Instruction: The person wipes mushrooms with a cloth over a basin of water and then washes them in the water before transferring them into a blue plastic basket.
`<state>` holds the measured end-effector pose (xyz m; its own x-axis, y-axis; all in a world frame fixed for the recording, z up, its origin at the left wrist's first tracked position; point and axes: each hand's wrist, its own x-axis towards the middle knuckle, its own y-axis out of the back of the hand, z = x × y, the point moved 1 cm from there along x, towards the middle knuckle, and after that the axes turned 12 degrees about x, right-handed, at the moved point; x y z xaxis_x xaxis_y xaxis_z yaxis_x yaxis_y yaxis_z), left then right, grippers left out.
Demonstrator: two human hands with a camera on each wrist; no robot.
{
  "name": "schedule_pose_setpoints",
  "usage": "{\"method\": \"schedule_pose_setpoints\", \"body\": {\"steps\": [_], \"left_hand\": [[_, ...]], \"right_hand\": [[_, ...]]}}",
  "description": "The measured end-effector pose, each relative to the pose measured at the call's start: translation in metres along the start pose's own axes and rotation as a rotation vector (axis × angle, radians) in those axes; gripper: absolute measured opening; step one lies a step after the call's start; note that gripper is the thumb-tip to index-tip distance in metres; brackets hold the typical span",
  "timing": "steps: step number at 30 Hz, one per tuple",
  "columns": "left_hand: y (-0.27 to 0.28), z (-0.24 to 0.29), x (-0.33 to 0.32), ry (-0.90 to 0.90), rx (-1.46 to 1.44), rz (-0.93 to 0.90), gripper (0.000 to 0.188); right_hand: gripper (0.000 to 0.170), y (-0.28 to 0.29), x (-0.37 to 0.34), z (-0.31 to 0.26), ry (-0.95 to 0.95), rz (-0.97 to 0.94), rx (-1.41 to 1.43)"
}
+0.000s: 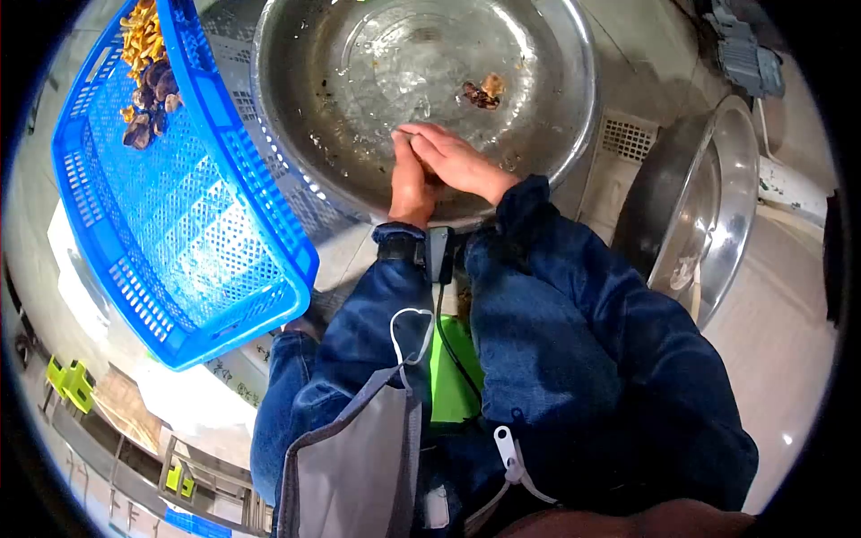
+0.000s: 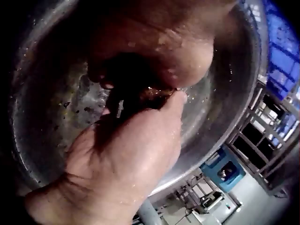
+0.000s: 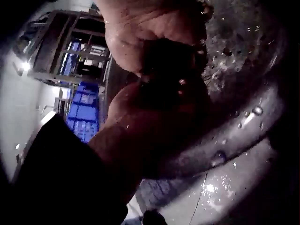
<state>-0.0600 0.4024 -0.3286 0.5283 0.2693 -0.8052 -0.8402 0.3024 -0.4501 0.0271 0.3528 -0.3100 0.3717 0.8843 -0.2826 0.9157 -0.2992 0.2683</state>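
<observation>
Over the near side of a wide metal basin [image 1: 296, 117] with shallow liquid, the left hand [image 1: 411, 186] and right hand [image 1: 465, 168] are cupped together. Between the palms, in the left wrist view, a wet dark brown piece [image 2: 157, 96] shows, mostly hidden by the left hand [image 2: 133, 147] below and the right hand [image 2: 164, 44] above. Deep shadow covers the space between the hands in the right wrist view. A brown, mushroom-like clump [image 1: 484, 91] lies in the basin beyond the hands, touched by neither.
To the left stands a blue perforated basket [image 1: 193, 215] holding yellow pieces [image 1: 142, 40] and dark pieces [image 1: 157, 94] at its far end. Another metal basin [image 1: 731, 193] leans on its side at the right, near a floor drain grate [image 1: 625, 137]. A face mask [image 1: 354, 457] hangs close below the head camera.
</observation>
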Motion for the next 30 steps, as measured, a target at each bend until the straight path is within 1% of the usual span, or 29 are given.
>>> {"method": "schedule_pose_setpoints", "body": {"steps": [1, 2, 4, 5, 6, 8, 9, 10, 11, 12, 13, 14, 15, 16, 17, 18, 20, 21, 24, 25, 28, 29, 30], "left_hand": [[0.013, -0.005, 0.01, 0.002, 0.113, -0.063, 0.063], [0.01, -0.003, 0.004, 0.013, 0.171, -0.057, 0.064], [-0.002, 0.009, -0.011, 0.033, 0.298, -0.048, 0.065], [0.015, 0.003, 0.001, 0.004, 0.22, -0.313, 0.069], [0.01, 0.008, -0.003, -0.038, 0.193, -0.286, 0.07], [-0.002, 0.017, -0.013, -0.125, 0.136, -0.231, 0.073], [-0.002, 0.019, -0.012, -0.122, 0.163, -0.21, 0.077], [0.0, 0.022, -0.012, -0.131, 0.162, -0.235, 0.068], [0.0, 0.024, -0.014, -0.199, 0.278, -0.231, 0.06], [-0.001, 0.025, -0.016, -0.267, 0.392, -0.225, 0.052], [0.0, 0.023, -0.013, -0.253, 0.399, -0.09, 0.031], [0.006, 0.016, -0.003, -0.37, 0.486, -0.099, 0.029], [0.012, 0.008, 0.006, -0.487, 0.574, -0.109, 0.026], [0.018, 0.0, 0.015, -0.606, 0.661, -0.12, 0.024], [0.009, 0.009, 0.003, -0.57, 0.701, -0.108, 0.022], [0.009, 0.008, 0.003, -0.541, 0.666, -0.149, 0.023], [0.011, 0.009, 0.0, -0.475, 0.6, -0.227, 0.024], [0.007, 0.009, -0.004, -0.467, 0.542, -0.187, 0.022], [0.003, 0.013, -0.004, -0.541, 0.606, -0.236, 0.018], [0.003, 0.013, -0.006, -0.515, 0.605, -0.203, 0.021], [0.006, 0.015, -0.011, -0.273, 0.512, -0.247, 0.025], [0.006, 0.01, -0.007, -0.274, 0.446, -0.256, 0.026], [0.006, 0.011, -0.005, -0.279, 0.507, -0.249, 0.026]], "right_hand": [[0.041, 0.002, 0.005, 0.007, -0.034, -0.017, -0.005], [0.037, 0.014, 0.019, 0.016, -0.259, -0.144, -0.222], [0.035, 0.035, 0.019, 0.031, -0.235, 0.104, -0.218], [0.026, 0.043, 0.016, 0.039, -0.126, 0.189, -0.138], [0.024, 0.045, 0.01, 0.046, -0.074, 0.377, 0.004], [0.033, 0.048, -0.001, 0.057, -0.216, 0.43, -0.199], [0.035, 0.049, 0.0, 0.073, -0.304, 0.304, 0.207], [0.038, 0.048, 0.0, 0.088, -0.386, 0.171, 0.612], [0.042, 0.051, -0.005, 0.047, -0.519, 0.203, 0.911], [0.041, 0.054, -0.008, 0.006, -0.385, 0.177, 0.764], [0.043, 0.055, -0.003, -0.009, -0.263, 0.078, 0.53], [0.045, 0.054, -0.001, -0.017, -0.141, -0.022, 0.296], [0.052, 0.057, 0.003, -0.017, 0.043, -0.099, -0.016], [0.047, 0.053, 0.004, -0.015, -0.004, -0.115, -0.125], [0.042, 0.053, 0.005, -0.018, -0.065, -0.145, -0.125], [0.038, 0.054, 0.005, -0.023, -0.127, -0.175, -0.122], [0.037, 0.064, 0.009, -0.018, -0.224, -0.146, -0.171], [0.038, 0.067, 0.009, -0.01, -0.242, -0.162, -0.105], [0.032, 0.06, 0.0, -0.039, -0.052, -0.194, -0.25], [0.032, 0.058, 0.001, -0.035, -0.103, -0.169, -0.259], [0.042, 0.072, 0.005, -0.016, -0.187, -0.211, 0.087], [0.043, 0.073, 0.005, -0.011, -0.221, -0.224, 0.056], [0.039, 0.071, 0.004, -0.019, -0.198, -0.217, -0.04]]}}
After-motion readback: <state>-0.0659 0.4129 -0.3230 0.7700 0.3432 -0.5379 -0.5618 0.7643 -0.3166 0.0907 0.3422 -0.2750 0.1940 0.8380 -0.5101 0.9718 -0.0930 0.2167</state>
